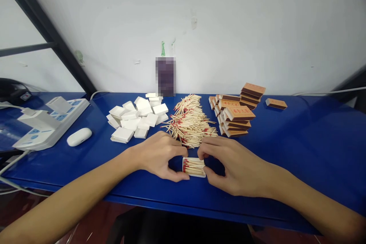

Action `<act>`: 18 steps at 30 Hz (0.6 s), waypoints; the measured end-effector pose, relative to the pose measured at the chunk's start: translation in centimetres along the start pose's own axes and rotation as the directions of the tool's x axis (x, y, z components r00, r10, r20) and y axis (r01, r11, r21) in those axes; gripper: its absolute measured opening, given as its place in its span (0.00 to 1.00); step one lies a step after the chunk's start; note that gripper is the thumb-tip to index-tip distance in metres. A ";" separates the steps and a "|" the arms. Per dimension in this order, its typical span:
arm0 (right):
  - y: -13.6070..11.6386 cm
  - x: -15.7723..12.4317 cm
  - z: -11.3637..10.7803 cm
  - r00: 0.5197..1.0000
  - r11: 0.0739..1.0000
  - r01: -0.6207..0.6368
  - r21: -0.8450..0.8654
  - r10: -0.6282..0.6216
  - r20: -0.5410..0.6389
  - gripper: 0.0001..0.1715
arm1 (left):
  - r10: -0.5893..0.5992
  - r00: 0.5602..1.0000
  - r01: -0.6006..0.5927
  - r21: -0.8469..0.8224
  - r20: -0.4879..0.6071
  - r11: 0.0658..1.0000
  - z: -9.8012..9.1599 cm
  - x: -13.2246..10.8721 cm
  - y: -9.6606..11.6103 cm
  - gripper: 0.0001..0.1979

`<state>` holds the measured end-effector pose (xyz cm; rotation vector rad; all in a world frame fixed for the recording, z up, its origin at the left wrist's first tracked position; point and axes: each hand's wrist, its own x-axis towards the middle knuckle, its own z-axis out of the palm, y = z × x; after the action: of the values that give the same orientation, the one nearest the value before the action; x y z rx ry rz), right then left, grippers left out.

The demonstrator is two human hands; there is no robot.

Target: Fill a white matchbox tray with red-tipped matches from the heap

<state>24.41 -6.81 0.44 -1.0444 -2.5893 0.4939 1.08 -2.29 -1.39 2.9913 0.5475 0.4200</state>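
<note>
A small white matchbox tray (202, 175) filled with red-tipped matches (193, 167) lies near the front edge of the blue table. My left hand (162, 156) pinches its left end, thumb at the near corner and index finger at the far one. At the right end, the thumb and curled fingers of my right hand (225, 164) close around the tray's corners. Just beyond both hands spreads a big heap of loose matches (191, 122), their red heads pointing mostly left.
White matchbox trays (131, 123) are piled on the left. Stacked brown matchbox sleeves (238, 113) stand on the right, and a single matchbox (276, 103) lies farther off. A power strip (68, 120), a white earbud case (79, 137) and cables occupy the left side. A wall rises behind.
</note>
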 end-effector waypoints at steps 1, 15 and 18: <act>0.0 0.0 -0.1 1.000 1.000 0.002 -0.014 -0.002 0.005 0.02 | 0.001 1.000 -0.001 0.001 0.002 1.000 0.0 0.0 0.0 0.18; 1.0 0.2 0.8 0.993 0.994 0.023 -0.104 -0.034 -0.111 0.06 | 0.055 0.998 -0.053 -0.061 0.023 0.997 0.1 -0.1 0.2 0.21; 1.6 0.5 1.5 0.983 0.974 0.013 -0.225 -0.054 -0.173 0.06 | 0.079 0.997 -0.078 -0.079 0.006 0.994 0.1 -0.1 0.3 0.22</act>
<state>24.42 -5.67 -1.47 -1.0588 -2.5383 0.0948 1.12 -2.56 -1.45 2.9449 0.4037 0.4221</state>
